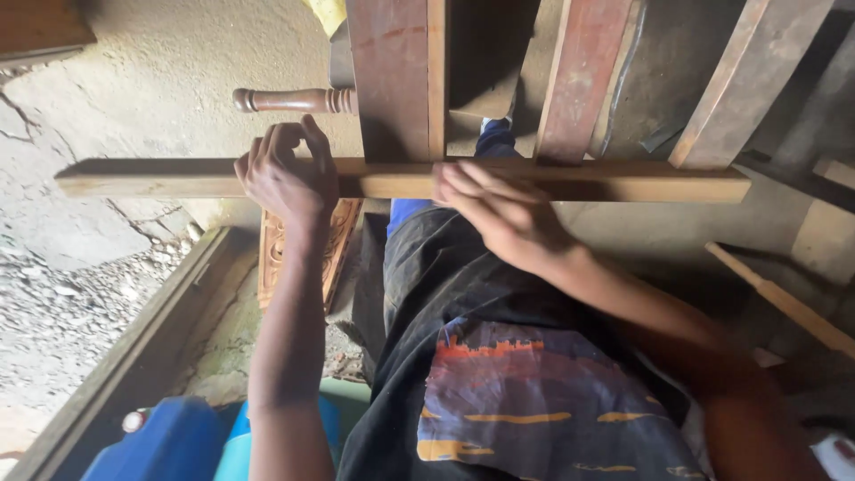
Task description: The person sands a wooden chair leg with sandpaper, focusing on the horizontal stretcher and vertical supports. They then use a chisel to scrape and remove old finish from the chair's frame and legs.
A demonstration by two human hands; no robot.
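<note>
— What do the hands hold?
— A long pale wooden batten (pixel 401 180), lying crosswise; the left hand (pixel 287 174) grips it, the right hand (pixel 503 214) rests flat on it.
— Behind?
— Reddish planks (pixel 392 71) and a turned spindle (pixel 289 100).

Open concrete floor (pixel 151 80) left of and above the long wooden batten (pixel 623 182). Reddish planks (pixel 392 71) and turned spindle (pixel 289 100) crowd the far side; carved panel (pixel 334 240) blocks underneath, leaning stick (pixel 784 303) blocks right.
</note>
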